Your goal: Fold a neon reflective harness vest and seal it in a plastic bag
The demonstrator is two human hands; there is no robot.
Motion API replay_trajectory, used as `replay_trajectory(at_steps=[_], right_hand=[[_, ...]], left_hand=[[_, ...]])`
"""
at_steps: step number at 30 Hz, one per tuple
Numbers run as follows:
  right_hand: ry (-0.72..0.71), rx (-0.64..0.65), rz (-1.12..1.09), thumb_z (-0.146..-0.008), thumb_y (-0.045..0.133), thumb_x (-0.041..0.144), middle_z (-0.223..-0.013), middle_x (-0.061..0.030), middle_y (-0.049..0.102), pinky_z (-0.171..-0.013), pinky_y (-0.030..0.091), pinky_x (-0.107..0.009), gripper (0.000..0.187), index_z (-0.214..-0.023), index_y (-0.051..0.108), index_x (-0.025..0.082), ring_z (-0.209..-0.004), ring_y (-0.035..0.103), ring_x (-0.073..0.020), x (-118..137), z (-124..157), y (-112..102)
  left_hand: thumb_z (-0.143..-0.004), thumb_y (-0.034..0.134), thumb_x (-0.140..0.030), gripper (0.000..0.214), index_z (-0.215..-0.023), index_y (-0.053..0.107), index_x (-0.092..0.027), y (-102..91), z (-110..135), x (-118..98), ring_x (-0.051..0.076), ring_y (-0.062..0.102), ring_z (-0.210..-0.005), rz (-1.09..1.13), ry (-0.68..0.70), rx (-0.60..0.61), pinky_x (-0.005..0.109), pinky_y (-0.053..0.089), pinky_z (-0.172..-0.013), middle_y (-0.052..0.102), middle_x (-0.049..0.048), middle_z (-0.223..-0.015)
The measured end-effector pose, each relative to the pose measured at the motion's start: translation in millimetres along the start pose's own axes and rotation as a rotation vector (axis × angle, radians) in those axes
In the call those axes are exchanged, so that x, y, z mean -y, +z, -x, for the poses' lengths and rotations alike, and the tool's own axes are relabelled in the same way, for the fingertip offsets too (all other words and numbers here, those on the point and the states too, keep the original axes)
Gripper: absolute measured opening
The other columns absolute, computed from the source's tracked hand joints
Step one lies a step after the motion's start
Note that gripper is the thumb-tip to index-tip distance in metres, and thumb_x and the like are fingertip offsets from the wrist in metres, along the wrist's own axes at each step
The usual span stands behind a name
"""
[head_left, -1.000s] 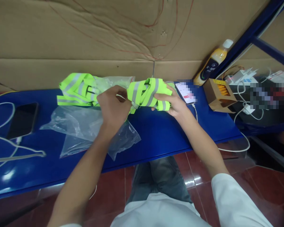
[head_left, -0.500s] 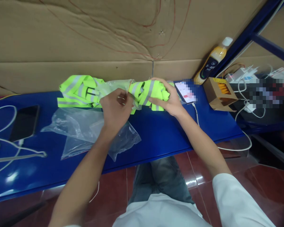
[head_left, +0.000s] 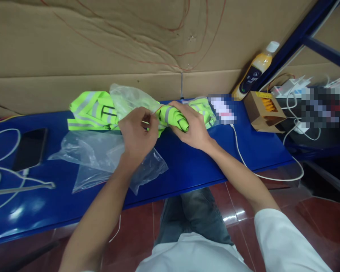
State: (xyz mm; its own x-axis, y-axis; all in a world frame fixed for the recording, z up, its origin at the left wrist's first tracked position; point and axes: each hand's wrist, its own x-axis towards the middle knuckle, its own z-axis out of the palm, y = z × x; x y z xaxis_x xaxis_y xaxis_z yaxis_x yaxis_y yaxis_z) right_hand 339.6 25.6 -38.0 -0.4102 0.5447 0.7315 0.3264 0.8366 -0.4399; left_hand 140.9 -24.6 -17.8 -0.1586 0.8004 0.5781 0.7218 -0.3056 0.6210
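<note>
My left hand is closed in a pinch at the mouth of a clear plastic bag, which has a reddish line along its edge. My right hand wraps round a rolled neon-yellow reflective strap with grey bands, at the bag's mouth. How far the roll reaches into the bag is hidden by my left hand. Left of that hand lies a loose heap of reflective straps with a dark buckle. Beyond my right hand, another reflective bundle lies in clear plastic.
Flat clear bags lie on the blue table. A dark phone and white cables are at left. On the right are a lit phone, an open cardboard box and a juice bottle leaning by the cardboard wall.
My right hand has shifted left and down with the strap roll. The bag now puffs up above my left hand. The bagged bundle on the right shows more fully.
</note>
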Motion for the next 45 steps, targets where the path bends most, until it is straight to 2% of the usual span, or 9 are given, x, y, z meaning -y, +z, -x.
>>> replay_trajectory(at_steps=[5, 8, 10, 17, 24, 31, 37, 40, 45], right_hand=[[0.127, -0.081, -0.054, -0.093, 0.073, 0.035, -0.144, -0.0106, 0.071, -0.116, 0.057, -0.043, 0.059, -0.148, 0.054, 0.024, -0.131, 0.069, -0.0268, 5, 2, 7], [0.248, -0.166, -0.132, -0.09, 0.079, 0.048, -0.135, -0.0107, 0.073, -0.109, 0.061, -0.046, 0.063, -0.142, 0.052, 0.023, -0.122, 0.072, -0.0286, 2, 3, 10], [0.249, -0.161, -0.151, -0.088, 0.082, 0.051, -0.128, -0.0095, 0.075, -0.105, 0.062, -0.046, 0.063, -0.137, 0.054, 0.023, -0.117, 0.073, -0.0285, -2, 3, 11], [0.074, 0.08, -0.018, -0.096, 0.069, 0.024, -0.141, -0.014, 0.072, -0.115, 0.057, -0.05, 0.049, -0.143, 0.057, 0.02, -0.13, 0.069, -0.0302, -7, 5, 13], [0.086, 0.157, 0.207, -0.092, 0.056, 0.001, -0.148, -0.0162, 0.065, -0.122, 0.05, -0.058, 0.061, -0.15, 0.061, 0.019, -0.137, 0.058, -0.035, 7, 4, 9], [0.195, 0.064, 0.087, -0.096, 0.067, 0.018, -0.136, -0.0137, 0.071, -0.115, 0.058, -0.049, 0.057, -0.152, 0.058, 0.019, -0.13, 0.067, -0.03, 3, 1, 8], [0.259, -0.094, -0.234, -0.082, 0.079, 0.031, -0.134, -0.0129, 0.075, -0.107, 0.063, -0.042, 0.065, -0.14, 0.054, 0.017, -0.124, 0.073, -0.0269, -3, -5, 3], [0.323, -0.182, -0.33, -0.082, 0.082, 0.039, -0.125, -0.0094, 0.078, -0.104, 0.064, -0.042, 0.055, -0.129, 0.061, 0.021, -0.117, 0.075, -0.0254, -3, -4, 8], [0.46, -0.295, -0.428, -0.087, 0.081, 0.052, -0.135, -0.008, 0.075, -0.112, 0.062, -0.049, 0.055, -0.132, 0.064, 0.026, -0.125, 0.074, -0.0271, 1, 0, 24]], left_hand=[[-0.104, 0.05, -0.036, 0.034, -0.073, 0.042, -0.024, 1.3, -1, -3, 0.019, 0.067, -0.061, -0.041, -0.006, 0.148, 0.032, 0.045, -0.061, 0.064, 0.0013, -0.064], [-0.101, 0.053, -0.032, 0.032, -0.074, 0.038, -0.025, -0.1, -3, -3, 0.019, 0.065, -0.061, -0.074, 0.028, 0.162, 0.032, 0.039, -0.059, 0.062, 0.0012, -0.064], [-0.102, 0.051, -0.031, 0.032, -0.074, 0.037, -0.025, -1.2, -3, -4, 0.019, 0.063, -0.061, -0.076, 0.047, 0.16, 0.033, 0.037, -0.059, 0.062, 0.0013, -0.065], [-0.108, 0.044, -0.029, 0.033, -0.076, 0.038, -0.025, -0.8, 3, -4, 0.02, 0.059, -0.064, -0.101, 0.14, 0.066, 0.036, 0.037, -0.066, 0.062, 0.0022, -0.067], [-0.106, 0.046, -0.028, 0.032, -0.077, 0.033, -0.026, 2.2, 5, -3, 0.022, 0.053, -0.063, -0.315, 0.247, -0.017, 0.038, 0.029, -0.064, 0.053, 0.0026, -0.066], [-0.098, 0.05, -0.024, 0.029, -0.074, 0.033, -0.026, 9.7, 7, -5, 0.019, 0.046, -0.055, -0.227, 0.232, 0.213, 0.035, 0.028, -0.061, 0.041, -0.0013, -0.058], [-0.099, 0.053, -0.026, 0.029, -0.073, 0.038, -0.025, 7.4, 7, -11, 0.017, 0.053, -0.059, -0.101, 0.143, 0.158, 0.033, 0.038, -0.065, 0.053, -0.001, -0.062], [-0.094, 0.055, -0.024, 0.022, -0.076, 0.043, -0.025, 10.2, 7, -10, 0.019, 0.058, -0.063, -0.076, 0.116, 0.186, 0.033, 0.04, -0.066, 0.06, 0.0005, -0.066], [-0.092, 0.053, -0.021, 0.024, -0.074, 0.038, -0.025, 10.8, 9, -10, 0.02, 0.057, -0.064, -0.114, 0.199, 0.266, 0.034, 0.04, -0.066, 0.058, 0.0016, -0.067]])
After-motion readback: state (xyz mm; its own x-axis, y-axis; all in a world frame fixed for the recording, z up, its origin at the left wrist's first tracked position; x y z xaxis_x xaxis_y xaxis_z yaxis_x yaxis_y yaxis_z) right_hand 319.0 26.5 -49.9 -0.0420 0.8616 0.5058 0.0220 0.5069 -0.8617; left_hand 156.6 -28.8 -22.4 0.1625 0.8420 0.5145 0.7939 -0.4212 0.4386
